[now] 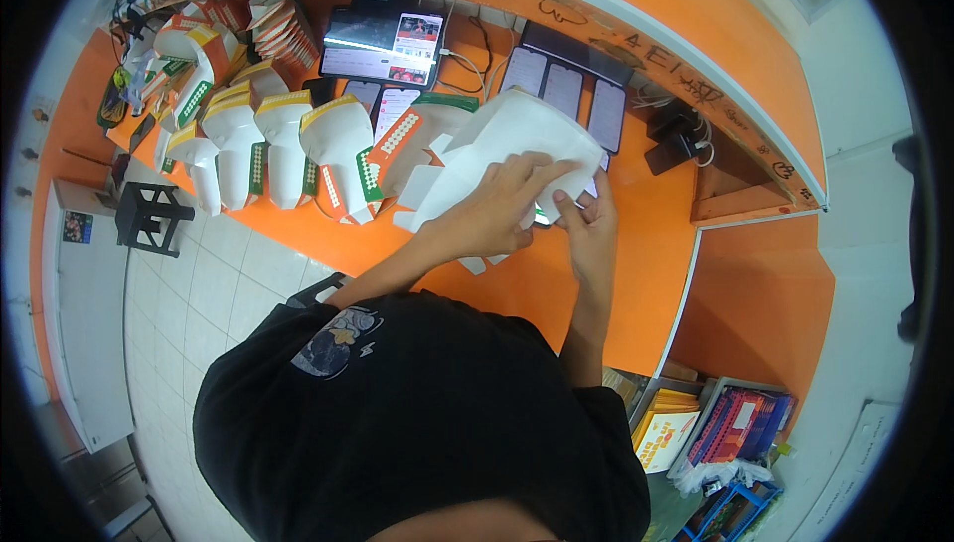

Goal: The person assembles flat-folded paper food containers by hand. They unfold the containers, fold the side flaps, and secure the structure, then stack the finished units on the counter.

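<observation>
- Hands meet over the middle of an orange counter (636, 274), both on one white carton blank (507, 140).
- Left hand (492, 214) lies flat on the blank's lower part, fingers stretched out and close together, pressing down toward the right; the thumb is hidden beneath.
- Right hand (588, 234) comes up from below and pinches the blank's right lower edge between thumb and fingertips, fingers bunched.
- Blank's long axis runs from lower left, where loose flaps (422, 189) stick out, to upper right, where its rounded end overlaps a dark tray (571, 85).
- From the fingers, most of the blank lies up and to the left; the right hand sits at its near right corner, while the left hand covers more of it and is the nearer one to its middle.
- Whether the blank rests on the counter or is lifted just off it cannot be told.
- Left of the hands, a row of folded cartons (273, 140) with yellow and green-dotted trim stands along the counter, touching one another.
- Behind the blank, a tablet (383, 40) with a lit screen leans near the back ledge, with cables (472, 60) beside it.
- Down on the right, coloured books (740, 428) lie in a lower bin; a black stool (149, 214) stands on the tiled floor at left.
</observation>
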`<state>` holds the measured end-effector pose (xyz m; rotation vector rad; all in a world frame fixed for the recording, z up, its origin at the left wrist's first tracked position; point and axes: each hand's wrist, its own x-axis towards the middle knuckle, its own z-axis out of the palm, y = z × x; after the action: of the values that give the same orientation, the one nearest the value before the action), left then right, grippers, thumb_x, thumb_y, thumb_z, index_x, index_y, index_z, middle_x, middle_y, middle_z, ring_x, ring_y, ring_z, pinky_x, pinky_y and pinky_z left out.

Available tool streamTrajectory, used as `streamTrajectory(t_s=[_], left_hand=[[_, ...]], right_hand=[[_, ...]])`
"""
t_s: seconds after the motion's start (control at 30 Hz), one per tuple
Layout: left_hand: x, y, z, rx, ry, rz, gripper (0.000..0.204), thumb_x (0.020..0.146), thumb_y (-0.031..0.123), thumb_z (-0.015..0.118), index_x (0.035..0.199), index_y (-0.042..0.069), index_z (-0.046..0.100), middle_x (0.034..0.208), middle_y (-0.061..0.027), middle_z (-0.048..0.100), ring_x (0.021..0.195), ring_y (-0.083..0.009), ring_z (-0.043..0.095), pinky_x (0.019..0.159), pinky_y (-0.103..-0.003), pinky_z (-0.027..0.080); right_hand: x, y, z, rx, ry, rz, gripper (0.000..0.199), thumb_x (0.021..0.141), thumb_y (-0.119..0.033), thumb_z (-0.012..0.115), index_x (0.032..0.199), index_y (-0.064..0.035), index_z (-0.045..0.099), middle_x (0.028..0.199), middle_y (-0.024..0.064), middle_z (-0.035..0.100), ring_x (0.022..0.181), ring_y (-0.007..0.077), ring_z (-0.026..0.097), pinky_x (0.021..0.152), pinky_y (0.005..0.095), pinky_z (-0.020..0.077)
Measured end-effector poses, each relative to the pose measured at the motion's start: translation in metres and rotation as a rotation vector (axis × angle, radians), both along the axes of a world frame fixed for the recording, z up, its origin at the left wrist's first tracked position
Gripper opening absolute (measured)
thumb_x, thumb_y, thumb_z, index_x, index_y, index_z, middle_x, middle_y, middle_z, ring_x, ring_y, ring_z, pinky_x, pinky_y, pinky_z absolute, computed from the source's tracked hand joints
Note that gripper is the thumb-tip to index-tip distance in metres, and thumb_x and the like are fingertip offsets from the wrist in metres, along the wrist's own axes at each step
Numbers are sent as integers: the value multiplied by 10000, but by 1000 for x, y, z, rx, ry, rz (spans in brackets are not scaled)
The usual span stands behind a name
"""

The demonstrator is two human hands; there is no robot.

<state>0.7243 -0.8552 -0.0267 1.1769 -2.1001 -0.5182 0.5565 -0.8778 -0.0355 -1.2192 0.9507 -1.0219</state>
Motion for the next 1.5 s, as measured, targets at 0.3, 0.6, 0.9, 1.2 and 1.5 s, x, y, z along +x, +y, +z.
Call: streamTrajectory(t_s=[0.3,0.6,0.9,1.2,1.5], left_hand=[[11,-2,-8,422,458,60,232,839,18,635,1069,1,607,845,-100,667,755,-159,661,690,-285,531],[8,-4,-8,759,1042,48,302,847,70,684,1106,-56,591,900,-87,671,807,-150,662,778,-260,534],[-7,4,-7,599,962,24,384,825,62,718,1160,-62,579,1070,-119,649,964,-159,637,884,-282,512],[-8,4,-13,464,1108,29,328,785,2,737,1083,-58,613,993,-121,672,897,-161,669,841,-279,542],[2,2,-10,522,990,61,268,820,52,721,1057,-51,648,981,-105,691,871,-144,675,821,-257,540]], right_hand=[[-15,5,-5,-12,1,-76,296,867,-7,652,1142,62,568,973,167,683,921,199,669,788,310,570],[-4,11,-7,-301,132,-182,109,842,-5,684,944,31,701,949,102,704,819,128,659,742,241,540],[2,13,7,-285,115,-219,116,872,-49,674,947,40,679,853,70,690,756,88,628,668,200,491],[2,17,11,-299,102,-179,135,862,-36,675,971,41,694,880,91,709,769,96,651,686,207,513],[-11,23,21,-297,377,-46,195,867,-43,657,1040,42,686,1016,143,704,889,172,683,812,268,540]])
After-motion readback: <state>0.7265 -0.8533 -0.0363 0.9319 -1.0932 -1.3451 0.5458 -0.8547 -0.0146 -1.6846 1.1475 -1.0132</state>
